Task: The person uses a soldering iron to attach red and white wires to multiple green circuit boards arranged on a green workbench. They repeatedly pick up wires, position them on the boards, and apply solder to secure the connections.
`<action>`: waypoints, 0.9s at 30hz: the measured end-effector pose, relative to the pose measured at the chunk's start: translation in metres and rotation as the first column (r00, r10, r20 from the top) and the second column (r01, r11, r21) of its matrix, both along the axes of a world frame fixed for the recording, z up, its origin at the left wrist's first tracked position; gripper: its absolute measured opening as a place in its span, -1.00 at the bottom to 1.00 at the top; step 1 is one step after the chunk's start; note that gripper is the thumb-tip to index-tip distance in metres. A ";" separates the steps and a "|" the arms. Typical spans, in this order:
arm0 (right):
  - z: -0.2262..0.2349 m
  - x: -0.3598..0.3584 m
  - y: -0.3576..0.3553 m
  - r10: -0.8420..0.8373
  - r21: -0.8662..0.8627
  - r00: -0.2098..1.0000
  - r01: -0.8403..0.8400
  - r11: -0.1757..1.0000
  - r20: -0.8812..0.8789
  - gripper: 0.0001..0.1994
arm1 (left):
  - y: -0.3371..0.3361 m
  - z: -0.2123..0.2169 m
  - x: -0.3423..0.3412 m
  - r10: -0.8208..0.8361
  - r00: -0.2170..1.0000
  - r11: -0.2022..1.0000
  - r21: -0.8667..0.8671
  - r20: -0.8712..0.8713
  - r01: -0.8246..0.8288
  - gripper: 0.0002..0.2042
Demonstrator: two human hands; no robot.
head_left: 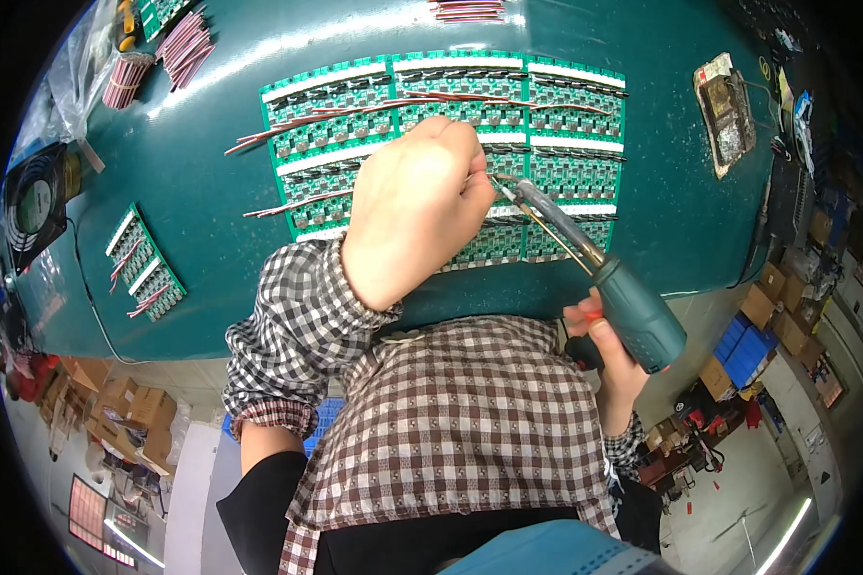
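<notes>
My left hand [414,206] is closed over the middle of the circuit board panels [571,177], its thumb and fingertips pinched on a thin wire that they mostly hide. My right hand [618,369] grips the dark green handle of a soldering gun [640,311]. The gun's metal tip points up and left, close beside the left fingertips. Three green panels of small boards lie side by side, with white strips and rows of black parts. Red, black and white wires [331,116] lie across them, some sticking out past the left edge.
A smaller board panel [147,264] with wires lies at the left on the green table [221,216]. Wire bundles [184,48] rest at the far left, another bundle [468,11] at the far edge. A black fan [36,206] stands at left, a stained, worn block [724,115] at right.
</notes>
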State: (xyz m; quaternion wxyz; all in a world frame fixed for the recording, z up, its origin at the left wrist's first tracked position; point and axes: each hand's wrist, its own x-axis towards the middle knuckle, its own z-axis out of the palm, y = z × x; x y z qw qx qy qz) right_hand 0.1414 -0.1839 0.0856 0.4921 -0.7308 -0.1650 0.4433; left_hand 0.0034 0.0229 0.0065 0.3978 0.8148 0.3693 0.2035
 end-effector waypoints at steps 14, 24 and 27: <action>0.001 -0.001 0.002 0.004 -0.038 1.000 -0.004 0.999 0.012 -0.66 | -0.002 0.000 0.001 0.023 1.000 1.000 -0.008 -0.006 -0.023 -0.92; 0.003 -0.004 0.001 -0.017 -0.008 0.999 0.018 1.000 0.032 -0.67 | -0.002 0.000 0.001 0.017 1.000 1.000 -0.006 -0.006 -0.017 -0.92; 0.003 -0.004 -0.001 -0.027 0.005 0.999 0.027 1.000 0.040 -0.67 | -0.002 0.001 0.001 0.015 1.000 1.000 -0.009 -0.008 -0.015 -0.92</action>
